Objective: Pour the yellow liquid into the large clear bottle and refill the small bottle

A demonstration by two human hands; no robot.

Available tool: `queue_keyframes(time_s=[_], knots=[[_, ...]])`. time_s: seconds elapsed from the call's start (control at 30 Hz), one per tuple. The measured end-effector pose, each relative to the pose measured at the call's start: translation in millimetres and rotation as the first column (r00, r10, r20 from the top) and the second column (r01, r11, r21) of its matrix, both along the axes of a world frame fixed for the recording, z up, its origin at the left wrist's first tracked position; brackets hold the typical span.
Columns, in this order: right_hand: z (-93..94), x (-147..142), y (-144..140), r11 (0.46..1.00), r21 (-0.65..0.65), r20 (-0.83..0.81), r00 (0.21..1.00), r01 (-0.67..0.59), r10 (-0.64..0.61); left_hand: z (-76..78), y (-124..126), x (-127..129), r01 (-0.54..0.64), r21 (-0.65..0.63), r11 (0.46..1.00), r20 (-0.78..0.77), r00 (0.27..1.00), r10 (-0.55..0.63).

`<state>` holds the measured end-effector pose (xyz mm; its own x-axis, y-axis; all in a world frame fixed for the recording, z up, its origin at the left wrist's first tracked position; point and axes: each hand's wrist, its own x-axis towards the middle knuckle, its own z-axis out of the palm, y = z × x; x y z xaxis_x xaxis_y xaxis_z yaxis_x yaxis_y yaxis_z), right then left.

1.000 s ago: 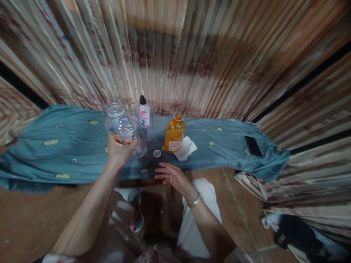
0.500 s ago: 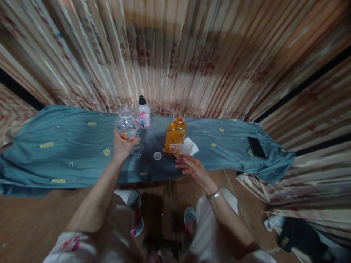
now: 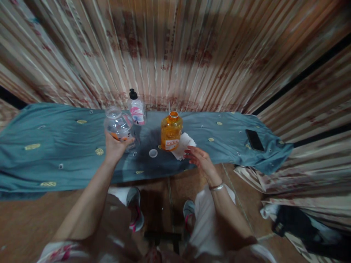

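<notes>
Since the earlier frame your right hand (image 3: 201, 160) has shifted rightward, fingers loosely spread, empty, beside the white cloth (image 3: 182, 145). Left hand (image 3: 114, 147) wraps the clear bottle (image 3: 119, 125), upright on the teal cloth (image 3: 55, 146): likely light, thin-walled, slippery; grip mid-body.

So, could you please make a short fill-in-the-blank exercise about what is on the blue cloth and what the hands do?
1. The left hand grips a clear ____ bottle.
2. The orange bottle has no ____ on.
3. The open right hand is nearest the white ____.
4. The black phone lies on the ____ cloth.

Missing words: plastic; cap; tissue; blue
</notes>
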<state>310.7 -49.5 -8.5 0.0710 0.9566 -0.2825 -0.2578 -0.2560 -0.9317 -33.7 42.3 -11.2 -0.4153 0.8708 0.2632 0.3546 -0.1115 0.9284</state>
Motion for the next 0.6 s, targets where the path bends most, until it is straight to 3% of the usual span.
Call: queue_keyframes(time_s=[0.1,0.17,0.23,0.3,0.37,0.43,0.6], knots=[[-3.2,9,10,0.997,0.082,0.253,0.967,0.003,-0.024,4.5,-7,3,0.028,0.032,0.999,0.031,0.999,-0.029],[-5.1,15,22,0.99,0.137,0.496,0.867,-0.026,-0.046,6.3,-20,3,-0.041,0.011,0.999,0.075,0.996,0.04],[-6.1,21,38,0.987,0.156,0.601,0.797,-0.035,-0.067,5.8,-39,0,-0.16,-0.029,0.987,0.118,0.98,0.162],[-6.4,26,56,0.985,0.167,0.668,0.739,-0.033,-0.089,4.1,-61,-1,-0.161,0.016,0.987,0.16,0.975,0.156],[-7.0,30,72,0.984,0.175,0.741,0.663,-0.036,-0.108,2.8,-79,4,-0.098,0.087,0.991,0.179,0.98,0.082],[-9.5,31,83,0.983,0.173,0.8,0.59,-0.055,-0.108,3.0,-87,18,0.037,0.081,0.996,0.167,0.985,-0.05],[-25.6,19,86,0.983,0.127,0.896,0.44,-0.132,-0.057,5.0,-53,80,0.279,0.008,0.96,0.152,0.949,-0.276]])
